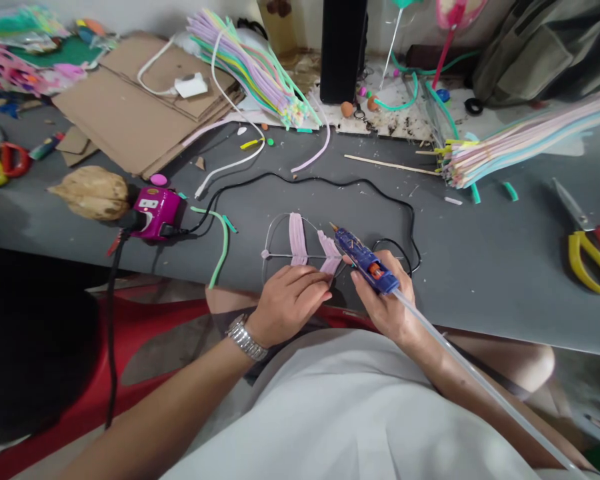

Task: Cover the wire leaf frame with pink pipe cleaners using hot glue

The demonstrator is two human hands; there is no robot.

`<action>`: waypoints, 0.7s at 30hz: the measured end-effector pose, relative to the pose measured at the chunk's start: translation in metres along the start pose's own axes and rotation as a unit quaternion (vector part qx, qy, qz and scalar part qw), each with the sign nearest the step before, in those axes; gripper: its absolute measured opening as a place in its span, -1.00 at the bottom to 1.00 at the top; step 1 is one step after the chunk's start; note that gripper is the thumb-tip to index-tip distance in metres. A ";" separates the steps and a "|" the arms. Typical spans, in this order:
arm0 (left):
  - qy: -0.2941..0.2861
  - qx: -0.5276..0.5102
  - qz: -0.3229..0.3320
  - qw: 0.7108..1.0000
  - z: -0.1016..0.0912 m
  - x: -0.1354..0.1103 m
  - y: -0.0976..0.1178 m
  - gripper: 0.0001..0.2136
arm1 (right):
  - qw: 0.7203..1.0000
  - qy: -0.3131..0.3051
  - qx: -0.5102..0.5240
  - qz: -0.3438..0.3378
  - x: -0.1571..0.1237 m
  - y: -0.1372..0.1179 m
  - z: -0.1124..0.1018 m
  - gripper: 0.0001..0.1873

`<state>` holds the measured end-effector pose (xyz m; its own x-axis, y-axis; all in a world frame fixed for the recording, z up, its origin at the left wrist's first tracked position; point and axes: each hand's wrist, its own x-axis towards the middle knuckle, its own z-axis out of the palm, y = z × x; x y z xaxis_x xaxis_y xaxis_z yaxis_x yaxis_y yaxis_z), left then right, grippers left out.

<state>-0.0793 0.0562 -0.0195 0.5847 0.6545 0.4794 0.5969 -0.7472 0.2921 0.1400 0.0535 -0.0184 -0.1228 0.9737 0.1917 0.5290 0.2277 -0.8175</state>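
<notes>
Head view, lower centre: a left hand, fingers flat and open, pins a wire frame to a grey table, hiding its lower edge. A right hand grips a blue hot glue gun, its nozzle angled just above pink pipe-cleaner strips.
</notes>
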 end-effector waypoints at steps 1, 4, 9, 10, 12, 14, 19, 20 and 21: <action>0.003 -0.003 -0.002 1.000 0.001 0.000 0.000 -0.97 | 1.000 0.001 0.009 -0.005 -0.001 0.000 -0.001 -0.89; 0.017 -0.011 -0.008 1.000 0.003 -0.003 0.000 -0.97 | 0.998 -0.025 0.029 -0.041 -0.003 -0.002 -0.002 -0.94; 0.034 -0.018 -0.023 0.999 0.007 -0.003 0.002 -0.95 | 0.996 -0.064 0.027 -0.063 0.001 -0.003 0.000 -0.95; 0.037 -0.019 -0.026 0.999 0.007 -0.003 0.002 -0.95 | 0.995 -0.071 0.022 -0.061 0.003 -0.003 0.000 -0.94; 0.041 -0.019 -0.033 0.998 0.008 -0.002 0.003 -0.94 | 0.995 -0.086 0.008 -0.054 0.006 -0.005 0.000 -0.93; 0.044 -0.019 -0.037 0.998 0.008 -0.001 0.004 -0.94 | 0.994 -0.102 -0.003 -0.042 0.009 -0.006 -0.001 -0.94; 0.040 -0.046 -0.019 0.998 0.007 -0.006 0.004 -0.81 | 0.993 -0.122 0.008 -0.006 0.011 -0.007 -0.002 -0.95; 0.038 -0.047 -0.015 0.998 0.007 -0.008 0.004 -0.76 | 0.993 -0.119 0.012 -0.006 0.011 -0.007 -0.002 -0.95; 0.034 -0.045 -0.013 0.998 0.007 -0.009 0.004 -0.75 | 0.993 -0.117 0.016 -0.006 0.011 -0.007 -0.002 -0.95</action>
<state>-0.0790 0.0481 -0.0284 0.5290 0.6661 0.5258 0.5577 -0.7399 0.3762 0.1367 0.0624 -0.0096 -0.3230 0.9435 0.0739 0.4989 0.2361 -0.8339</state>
